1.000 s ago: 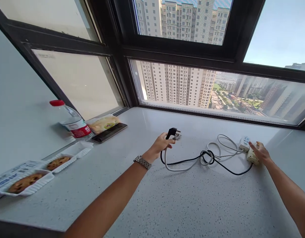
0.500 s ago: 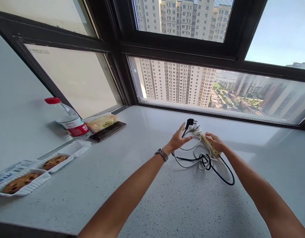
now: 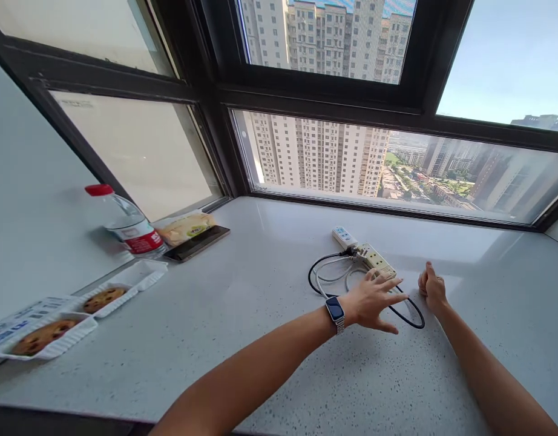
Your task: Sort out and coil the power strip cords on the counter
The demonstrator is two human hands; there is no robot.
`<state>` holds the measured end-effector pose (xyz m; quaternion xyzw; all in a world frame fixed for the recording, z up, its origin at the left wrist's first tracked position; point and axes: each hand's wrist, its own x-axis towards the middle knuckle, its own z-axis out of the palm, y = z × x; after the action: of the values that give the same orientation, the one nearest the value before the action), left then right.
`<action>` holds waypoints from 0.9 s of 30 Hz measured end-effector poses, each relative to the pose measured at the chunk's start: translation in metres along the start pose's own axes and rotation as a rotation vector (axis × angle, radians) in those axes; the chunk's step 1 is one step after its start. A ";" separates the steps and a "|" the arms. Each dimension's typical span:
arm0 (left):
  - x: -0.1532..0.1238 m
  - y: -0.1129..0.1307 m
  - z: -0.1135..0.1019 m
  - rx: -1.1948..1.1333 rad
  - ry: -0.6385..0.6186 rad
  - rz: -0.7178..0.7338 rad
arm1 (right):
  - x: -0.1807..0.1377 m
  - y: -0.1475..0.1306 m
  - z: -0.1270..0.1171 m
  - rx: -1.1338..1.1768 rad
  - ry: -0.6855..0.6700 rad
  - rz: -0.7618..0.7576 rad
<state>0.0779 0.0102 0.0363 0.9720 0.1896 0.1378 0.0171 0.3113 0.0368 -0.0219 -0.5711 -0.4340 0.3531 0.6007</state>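
A cream power strip (image 3: 377, 261) lies on the speckled white sill, its far end against a smaller white power strip (image 3: 344, 237). A black plug (image 3: 350, 252) is at the place where the two meet. Looped beside them are a black cord (image 3: 311, 274) and a white cord (image 3: 319, 283). My left hand (image 3: 372, 300), palm down with fingers spread, is over the cords at the near side of the cream strip and partly hides them. To the right of the strip, apart from it, my right hand (image 3: 432, 287) is curled with its thumb raised; nothing shows in it.
Along the left wall are a red-capped bottle (image 3: 140, 233), a packaged bread (image 3: 188, 229), a dark phone-like slab (image 3: 200, 243) and a plastic tray (image 3: 147, 275) with cookies (image 3: 104, 299). A dark window frame (image 3: 324, 97) borders the sill at the back.
My right hand has let go of the cream power strip and moved right, curling up. My left hand has swung right and nearer over the cords. The white strip now lies in plain view.
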 end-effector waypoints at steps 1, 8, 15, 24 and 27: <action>0.008 0.002 0.004 0.067 -0.034 0.017 | -0.007 0.001 -0.004 -0.011 -0.028 0.009; 0.054 -0.025 0.017 0.213 -0.217 -0.154 | -0.025 -0.001 -0.004 -0.220 -0.098 -0.135; 0.066 -0.071 0.014 0.166 -0.237 -0.454 | -0.027 0.001 -0.002 -0.234 -0.134 -0.187; -0.001 -0.164 -0.066 0.369 -0.139 -0.881 | -0.023 0.004 0.001 -0.108 -0.107 -0.166; -0.024 -0.153 -0.070 0.448 -0.059 -0.841 | -0.022 0.001 0.007 -0.138 -0.099 -0.178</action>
<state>-0.0188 0.1417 0.0846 0.7943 0.5909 0.0470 -0.1329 0.2966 0.0197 -0.0253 -0.5519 -0.5356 0.2955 0.5668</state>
